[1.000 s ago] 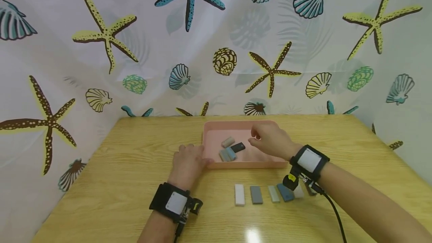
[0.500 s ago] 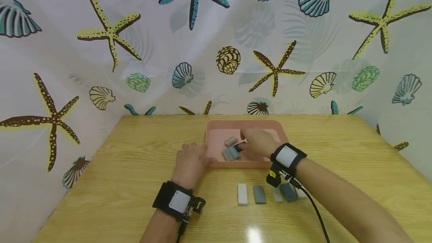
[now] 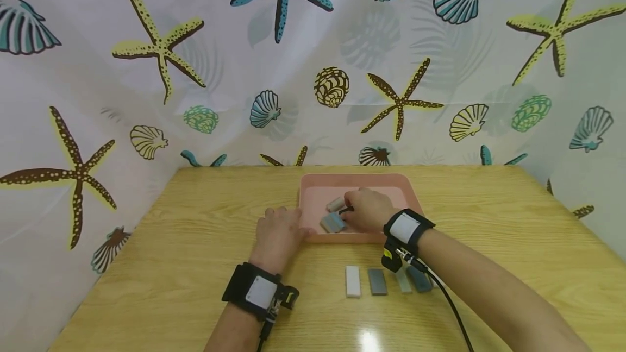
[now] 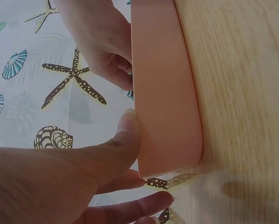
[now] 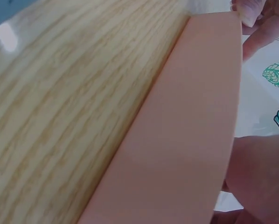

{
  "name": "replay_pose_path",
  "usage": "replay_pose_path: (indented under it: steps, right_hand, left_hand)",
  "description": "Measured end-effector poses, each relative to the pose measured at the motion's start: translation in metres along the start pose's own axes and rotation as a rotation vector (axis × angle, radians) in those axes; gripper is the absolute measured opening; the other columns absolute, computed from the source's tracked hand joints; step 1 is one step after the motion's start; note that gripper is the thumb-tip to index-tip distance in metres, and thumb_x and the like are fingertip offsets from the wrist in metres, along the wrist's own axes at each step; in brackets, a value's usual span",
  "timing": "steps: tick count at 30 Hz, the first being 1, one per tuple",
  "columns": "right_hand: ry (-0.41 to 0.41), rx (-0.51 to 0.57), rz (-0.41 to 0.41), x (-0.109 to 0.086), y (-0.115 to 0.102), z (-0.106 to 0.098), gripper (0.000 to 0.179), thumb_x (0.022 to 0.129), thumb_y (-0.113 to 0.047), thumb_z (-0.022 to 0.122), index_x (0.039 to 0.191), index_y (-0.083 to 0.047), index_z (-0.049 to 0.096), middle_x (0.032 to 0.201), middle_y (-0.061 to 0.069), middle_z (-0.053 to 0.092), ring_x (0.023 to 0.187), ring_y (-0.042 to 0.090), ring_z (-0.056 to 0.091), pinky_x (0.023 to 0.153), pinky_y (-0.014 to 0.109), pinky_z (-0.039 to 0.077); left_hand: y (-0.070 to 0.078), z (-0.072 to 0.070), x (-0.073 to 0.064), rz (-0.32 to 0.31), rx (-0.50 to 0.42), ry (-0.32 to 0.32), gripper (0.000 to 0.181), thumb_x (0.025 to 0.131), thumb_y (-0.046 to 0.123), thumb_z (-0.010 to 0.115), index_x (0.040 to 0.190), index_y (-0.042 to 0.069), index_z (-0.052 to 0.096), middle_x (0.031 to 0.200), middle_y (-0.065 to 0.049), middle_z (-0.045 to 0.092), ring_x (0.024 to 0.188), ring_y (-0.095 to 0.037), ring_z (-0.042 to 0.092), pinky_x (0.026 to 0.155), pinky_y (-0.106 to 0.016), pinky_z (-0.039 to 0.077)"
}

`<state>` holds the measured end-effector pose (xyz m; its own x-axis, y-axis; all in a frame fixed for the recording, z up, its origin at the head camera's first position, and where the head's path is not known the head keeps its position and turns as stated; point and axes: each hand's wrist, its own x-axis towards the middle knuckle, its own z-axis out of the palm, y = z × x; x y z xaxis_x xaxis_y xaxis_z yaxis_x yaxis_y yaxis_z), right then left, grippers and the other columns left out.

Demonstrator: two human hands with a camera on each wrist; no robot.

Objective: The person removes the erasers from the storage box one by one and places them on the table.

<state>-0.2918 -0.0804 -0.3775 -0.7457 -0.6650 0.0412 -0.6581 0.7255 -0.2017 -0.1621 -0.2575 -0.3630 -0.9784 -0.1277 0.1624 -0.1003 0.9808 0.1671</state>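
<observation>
A shallow pink tray stands on the table. At its front left corner my left hand grips the rim, thumb at the front edge and fingers along the side. My right hand reaches into the tray and pinches a small black block, mostly hidden behind the fingers. Close by inside lie a beige block and a light blue block with a greyish one against it. The tray wall hides the right fingertips in the right wrist view.
In front of the tray, a row of small blocks lies on the wooden table: a white block, a grey block, a pale green block and a blue block. My right forearm overlaps the row's right end.
My right hand has moved left and down inside the tray, from above its right half to the black block, and the fingers now pinch it. The left hand stays at the corner.
</observation>
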Motion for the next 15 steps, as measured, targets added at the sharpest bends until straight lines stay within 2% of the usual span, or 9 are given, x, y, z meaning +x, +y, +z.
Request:
replay_pose_path:
  steps: [5, 10, 15]
  right_hand:
    - [0.007, -0.011, 0.028, 0.001, -0.003, 0.002, 0.020, 0.081, -0.029, 0.067, 0.082, -0.013, 0.056, 0.072, 0.000, 0.055, 0.059, 0.016, 0.049, 0.047, 0.032, 0.038]
    - [0.006, 0.030, 0.027, -0.001, -0.005, 0.000, 0.021, 0.076, -0.022, 0.067, 0.089, -0.009, 0.057, 0.074, 0.001, 0.056, 0.060, 0.017, 0.049, 0.049, 0.032, 0.039]
    - [0.013, 0.089, 0.000, -0.008, -0.002, -0.009, 0.028, 0.079, -0.022, 0.067, 0.100, -0.007, 0.056, 0.082, 0.001, 0.059, 0.064, 0.014, 0.051, 0.055, 0.031, 0.042]
  left_hand:
    - [-0.001, 0.001, -0.001, 0.011, 0.006, 0.013, 0.044, 0.076, 0.047, 0.069, 0.102, 0.012, 0.065, 0.085, -0.011, 0.064, 0.072, -0.025, 0.050, 0.059, -0.040, 0.045]
    - [-0.001, 0.001, -0.001, 0.013, 0.005, 0.031, 0.043, 0.075, 0.047, 0.069, 0.100, 0.012, 0.066, 0.084, -0.010, 0.064, 0.071, -0.025, 0.050, 0.058, -0.040, 0.045]
    - [-0.002, 0.001, -0.002, 0.015, 0.001, 0.039, 0.043, 0.075, 0.047, 0.069, 0.100, 0.011, 0.066, 0.085, -0.011, 0.065, 0.071, -0.025, 0.050, 0.058, -0.040, 0.045]
